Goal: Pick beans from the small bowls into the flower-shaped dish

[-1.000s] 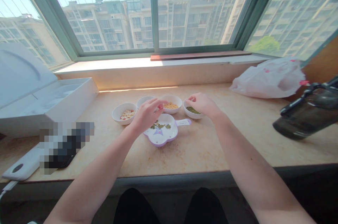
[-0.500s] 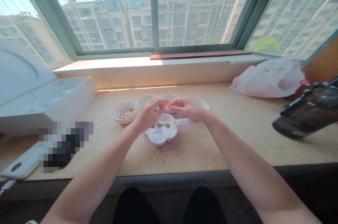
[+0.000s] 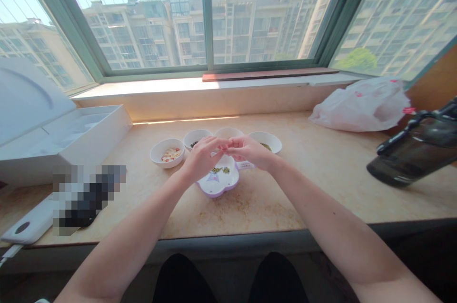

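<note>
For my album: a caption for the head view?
Left hand and right hand meet above a lilac-rimmed white lobed plate holding green seeds, beside small white bowls on a beige marble ledge.

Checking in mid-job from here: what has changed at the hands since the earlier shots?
The right hand has moved left from the bowl of green seeds, which now sits slightly further back and right. It meets the left hand fingertip to fingertip above the purple-rimmed plate; whether they hold anything cannot be seen. The left hand barely shifted; the plate and plastic bag stayed put.
</note>
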{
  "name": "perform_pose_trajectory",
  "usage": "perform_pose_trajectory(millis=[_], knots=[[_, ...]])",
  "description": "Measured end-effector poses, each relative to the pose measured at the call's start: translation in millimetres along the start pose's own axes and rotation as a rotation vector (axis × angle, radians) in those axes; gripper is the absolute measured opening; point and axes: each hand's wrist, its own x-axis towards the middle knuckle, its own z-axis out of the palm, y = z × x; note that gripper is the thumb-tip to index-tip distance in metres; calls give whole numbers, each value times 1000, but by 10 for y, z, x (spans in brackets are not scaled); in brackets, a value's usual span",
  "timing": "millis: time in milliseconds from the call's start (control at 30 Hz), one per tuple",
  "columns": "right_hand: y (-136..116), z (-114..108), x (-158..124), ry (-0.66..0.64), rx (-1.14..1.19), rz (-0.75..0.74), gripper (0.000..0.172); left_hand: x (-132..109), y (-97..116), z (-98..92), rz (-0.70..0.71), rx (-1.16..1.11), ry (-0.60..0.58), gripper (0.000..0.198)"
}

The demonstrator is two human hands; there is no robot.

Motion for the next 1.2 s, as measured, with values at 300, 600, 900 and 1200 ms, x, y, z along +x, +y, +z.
perform_pose_trajectory(millis=[300, 600, 900, 1200], knots=[[-12, -188, 4, 328, -329, -160, 30, -9, -23, -16, -150, 93, -226, 26], [-41, -682, -73, 724, -925, 65, 21, -18, 57, 53, 5, 144, -624, 25], [36, -783, -92, 740, -1040, 264, 20, -14, 39, 152, 19, 190, -610, 23], [49, -804, -90, 713, -1054, 317, 20, -17, 47, 232, 10, 255, -634, 22]])
